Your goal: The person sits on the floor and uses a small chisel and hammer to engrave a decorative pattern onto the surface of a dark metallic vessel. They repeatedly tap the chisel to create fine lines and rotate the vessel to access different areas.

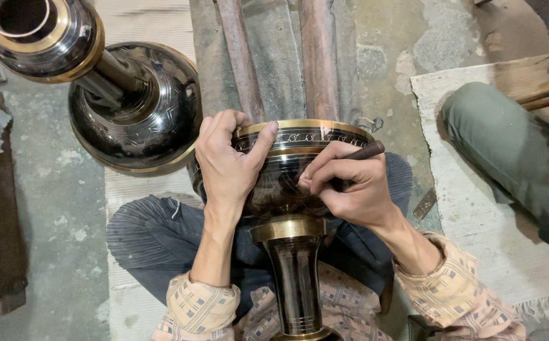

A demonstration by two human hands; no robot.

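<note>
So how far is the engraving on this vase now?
Done: the band under the gold rim of the vase already carries a pattern. In hand: the left hand grips the rim while the right hand presses a brown tool on the dark belly. Left: the belly beside the tool looks mostly plain.

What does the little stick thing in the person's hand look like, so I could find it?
Find the big black-and-gold vase lying across the person's lap. The right hand presses against its bowl, pinching a thin tool. It is short, dark brown and stick-shaped, unlike the shiny metal around it.
</note>
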